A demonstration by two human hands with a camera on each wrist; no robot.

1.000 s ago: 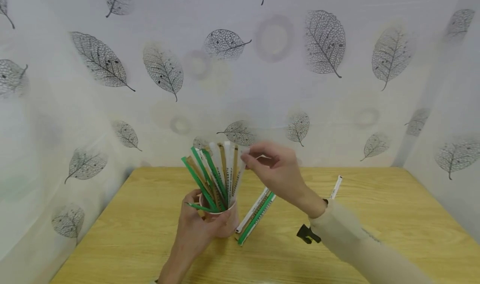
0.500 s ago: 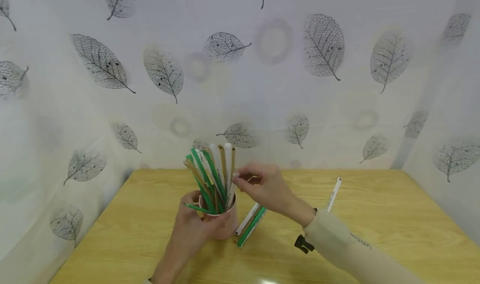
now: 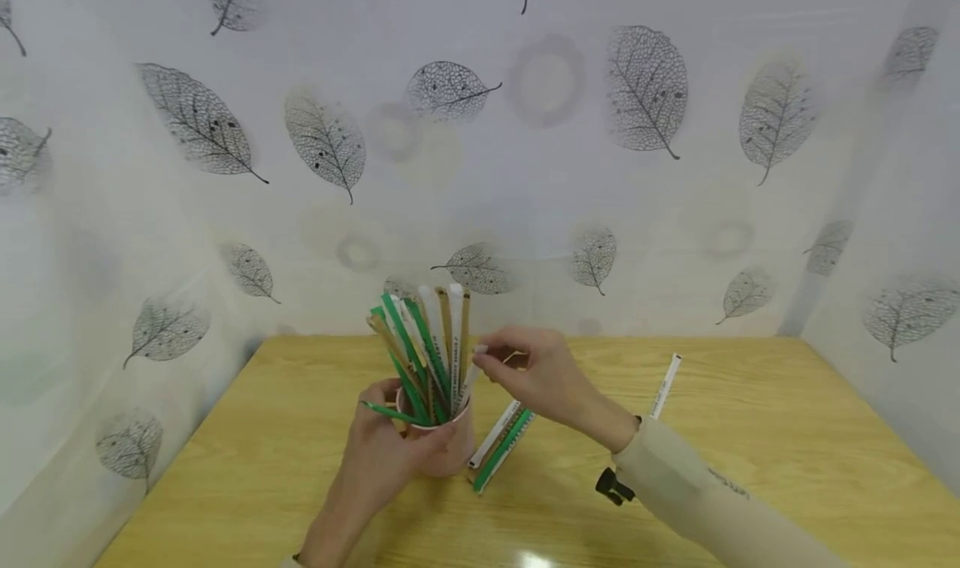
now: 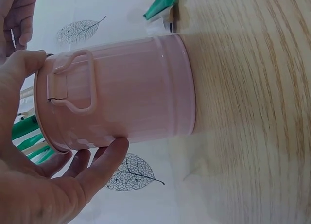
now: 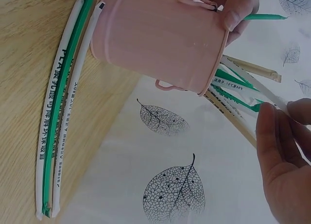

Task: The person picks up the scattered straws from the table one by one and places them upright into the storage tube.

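Note:
A pink metal bucket [image 3: 447,457] with small side handles stands upright on the table, filled with several wrapped straws [image 3: 417,351] in green, brown and white. My left hand [image 3: 381,458] grips it just under the rim, thumb on the near side; the left wrist view shows the fingers wrapped around the bucket wall [image 4: 126,97]. Between thumb and fingertips, my right hand [image 3: 538,372] pinches the top of a white wrapped straw [image 5: 248,80]. That straw leans to the right, its lower part inside the bucket. The bucket hides the straws' lower ends.
To the right of the bucket, a few white, brown and green wrapped straws [image 3: 504,449] lie side by side on the wooden table [image 3: 247,468]. Farther right lies a single white straw [image 3: 666,387], partly behind the right sleeve. A leaf-print curtain [image 3: 540,176] encloses the table's back and sides.
My right hand has come down and left with the white straw, lowering it into the bucket, then shifted slightly right. The left hand keeps its grip on the bucket.

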